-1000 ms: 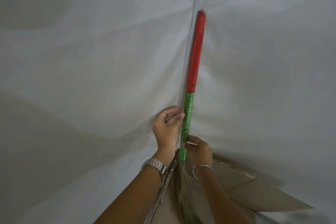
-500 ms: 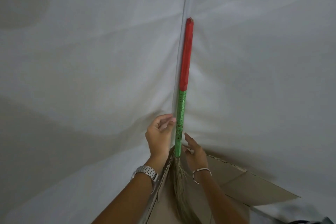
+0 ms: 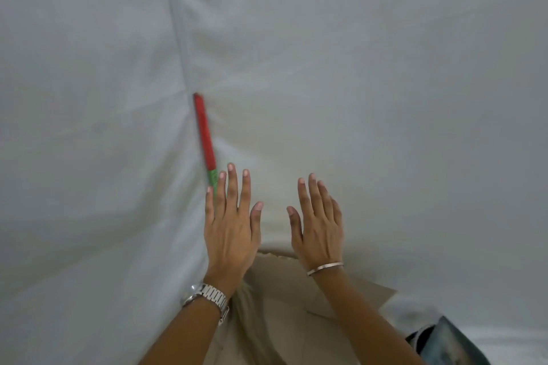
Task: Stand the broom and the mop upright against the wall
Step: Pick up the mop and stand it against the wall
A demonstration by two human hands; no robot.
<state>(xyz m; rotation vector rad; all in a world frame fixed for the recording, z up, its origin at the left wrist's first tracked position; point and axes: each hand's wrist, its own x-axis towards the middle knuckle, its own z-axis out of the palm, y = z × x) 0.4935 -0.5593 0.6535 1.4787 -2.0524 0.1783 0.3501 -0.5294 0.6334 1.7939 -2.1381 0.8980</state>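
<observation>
The broom point(image 3: 204, 136) stands upright in the corner of two white fabric-covered walls point(image 3: 385, 83), its red handle top showing and its green lower part partly behind my fingers. Its bristles are hidden. My left hand point(image 3: 231, 228), wearing a metal watch, hovers open in front of the handle, fingers spread and holding nothing. To its right, my right hand point(image 3: 318, 222), with a thin bracelet, is also open and empty. No mop is in view.
Flattened cardboard point(image 3: 284, 314) lies on the floor below my hands, at the foot of the corner. A dark object point(image 3: 444, 341) shows at the lower right edge.
Both hands have let go of the broom handle and pulled back with fingers spread. The broom stays leaning in the corner; the view has shifted so it appears farther left.
</observation>
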